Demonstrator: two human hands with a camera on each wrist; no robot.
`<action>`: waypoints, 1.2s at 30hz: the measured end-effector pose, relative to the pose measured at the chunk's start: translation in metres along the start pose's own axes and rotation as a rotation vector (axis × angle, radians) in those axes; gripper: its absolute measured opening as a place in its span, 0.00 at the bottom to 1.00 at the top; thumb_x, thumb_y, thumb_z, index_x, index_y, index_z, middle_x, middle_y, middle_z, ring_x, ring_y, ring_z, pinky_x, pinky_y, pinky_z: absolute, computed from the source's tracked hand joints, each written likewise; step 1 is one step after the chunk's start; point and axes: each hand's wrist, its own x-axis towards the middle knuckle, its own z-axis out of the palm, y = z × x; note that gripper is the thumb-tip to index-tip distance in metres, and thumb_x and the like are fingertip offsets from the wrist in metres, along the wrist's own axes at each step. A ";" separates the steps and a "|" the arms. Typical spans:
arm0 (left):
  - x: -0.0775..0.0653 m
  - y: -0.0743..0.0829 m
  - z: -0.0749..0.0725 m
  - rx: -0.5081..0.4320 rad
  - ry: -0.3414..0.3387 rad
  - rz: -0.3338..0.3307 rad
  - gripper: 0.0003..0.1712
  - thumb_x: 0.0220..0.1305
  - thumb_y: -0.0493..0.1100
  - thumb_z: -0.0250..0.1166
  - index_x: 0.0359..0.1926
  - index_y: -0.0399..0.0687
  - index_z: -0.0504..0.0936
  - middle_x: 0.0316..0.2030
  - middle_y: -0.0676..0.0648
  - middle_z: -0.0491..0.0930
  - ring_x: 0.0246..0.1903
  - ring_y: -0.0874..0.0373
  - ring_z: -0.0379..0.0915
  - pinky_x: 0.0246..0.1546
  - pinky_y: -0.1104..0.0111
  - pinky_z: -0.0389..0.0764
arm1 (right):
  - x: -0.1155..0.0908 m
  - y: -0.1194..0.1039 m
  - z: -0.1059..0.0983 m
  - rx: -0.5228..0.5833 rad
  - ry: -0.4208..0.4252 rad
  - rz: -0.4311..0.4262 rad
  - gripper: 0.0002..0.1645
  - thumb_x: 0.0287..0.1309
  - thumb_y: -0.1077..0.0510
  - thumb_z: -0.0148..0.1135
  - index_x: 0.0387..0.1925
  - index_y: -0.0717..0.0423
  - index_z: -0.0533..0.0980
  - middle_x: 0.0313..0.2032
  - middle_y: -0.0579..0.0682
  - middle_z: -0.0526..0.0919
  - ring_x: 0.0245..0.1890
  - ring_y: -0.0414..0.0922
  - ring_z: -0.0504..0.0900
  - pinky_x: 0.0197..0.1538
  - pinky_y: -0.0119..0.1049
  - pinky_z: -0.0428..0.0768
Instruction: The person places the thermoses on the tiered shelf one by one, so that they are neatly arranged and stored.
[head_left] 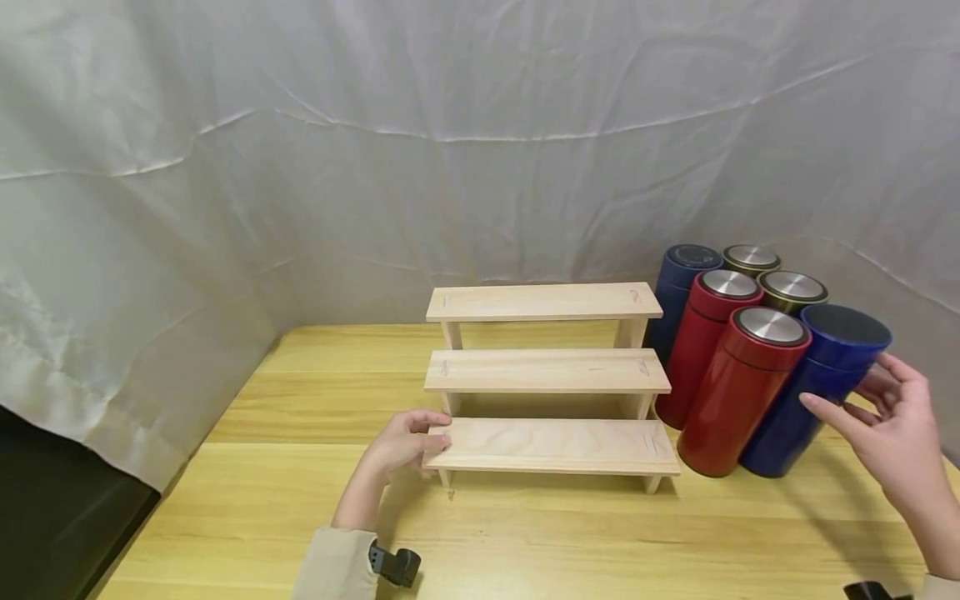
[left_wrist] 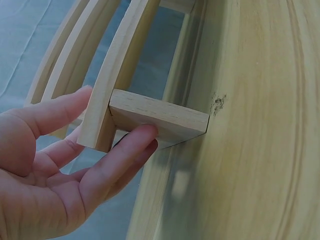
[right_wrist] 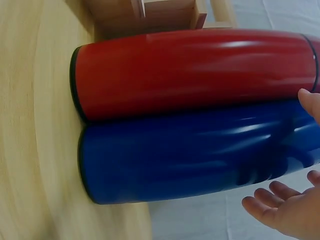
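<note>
My left hand [head_left: 402, 442] holds the left end of the lowest step of a three-tier wooden display shelf [head_left: 551, 446]. In the left wrist view, thumb and fingers [left_wrist: 131, 145] lie on either side of the board end, with a fingertip against the short leg [left_wrist: 160, 112]. On the right, my right hand [head_left: 896, 421] is beside a blue thermos flask [head_left: 813, 379], thumb and fingers spread around its side without closing on it. That flask stands upright against a glossy red flask [right_wrist: 190, 75]. Whether any right fingertip touches the blue one is hard to tell.
Behind these two stand another red flask [head_left: 697, 350], a dark blue flask [head_left: 675, 283] and two gold-rimmed flasks [head_left: 793, 287], close to the shelf's right end. A grey cloth [head_left: 480, 192] hangs behind the wooden table [head_left: 300, 492]. Something black [head_left: 60, 517] is at lower left.
</note>
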 end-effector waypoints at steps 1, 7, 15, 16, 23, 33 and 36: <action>0.000 0.000 0.000 0.003 0.001 0.000 0.18 0.53 0.33 0.63 0.46 0.31 0.74 0.32 0.43 0.72 0.23 0.59 0.69 0.19 0.72 0.73 | 0.001 0.001 0.001 0.061 -0.014 -0.006 0.47 0.44 0.76 0.62 0.61 0.49 0.50 0.40 0.33 0.69 0.38 0.27 0.69 0.36 0.12 0.69; 0.001 -0.004 0.000 -0.008 -0.009 0.004 0.19 0.53 0.34 0.63 0.46 0.31 0.73 0.31 0.45 0.71 0.24 0.60 0.68 0.20 0.73 0.71 | 0.009 0.013 0.004 0.398 -0.116 -0.066 0.46 0.37 0.84 0.59 0.57 0.50 0.57 0.41 0.40 0.76 0.37 0.31 0.75 0.35 0.17 0.73; 0.002 -0.007 -0.001 -0.062 -0.029 0.011 0.18 0.55 0.32 0.61 0.47 0.29 0.72 0.33 0.43 0.71 0.27 0.59 0.71 0.24 0.70 0.75 | 0.012 0.018 0.001 0.045 -0.166 -0.064 0.47 0.43 0.77 0.61 0.62 0.46 0.55 0.40 0.29 0.72 0.38 0.24 0.71 0.34 0.14 0.70; 0.002 -0.006 -0.001 -0.062 -0.030 0.009 0.18 0.55 0.32 0.61 0.47 0.29 0.72 0.33 0.43 0.71 0.27 0.59 0.70 0.24 0.70 0.75 | 0.013 0.020 0.000 -0.006 -0.172 -0.054 0.47 0.44 0.75 0.62 0.62 0.44 0.54 0.40 0.28 0.71 0.38 0.23 0.70 0.34 0.14 0.70; 0.004 -0.009 -0.001 -0.080 -0.011 0.008 0.18 0.54 0.31 0.61 0.47 0.28 0.73 0.41 0.37 0.70 0.25 0.59 0.70 0.25 0.71 0.75 | 0.017 0.044 -0.001 -0.053 -0.156 -0.027 0.45 0.44 0.71 0.65 0.62 0.47 0.54 0.42 0.30 0.70 0.39 0.24 0.70 0.35 0.14 0.70; 0.003 -0.012 -0.005 -0.074 -0.012 0.078 0.17 0.51 0.35 0.66 0.44 0.35 0.78 0.41 0.39 0.76 0.12 0.67 0.57 0.12 0.79 0.60 | 0.009 0.039 0.001 -0.045 0.006 0.092 0.33 0.39 0.68 0.70 0.44 0.41 0.65 0.31 0.24 0.75 0.31 0.21 0.74 0.31 0.14 0.71; 0.005 -0.012 -0.004 -0.068 0.006 0.032 0.18 0.52 0.33 0.64 0.46 0.32 0.76 0.43 0.38 0.76 0.11 0.66 0.53 0.11 0.79 0.58 | 0.004 0.027 0.002 -0.048 0.074 0.087 0.32 0.37 0.69 0.71 0.42 0.41 0.67 0.28 0.24 0.76 0.29 0.21 0.74 0.29 0.13 0.70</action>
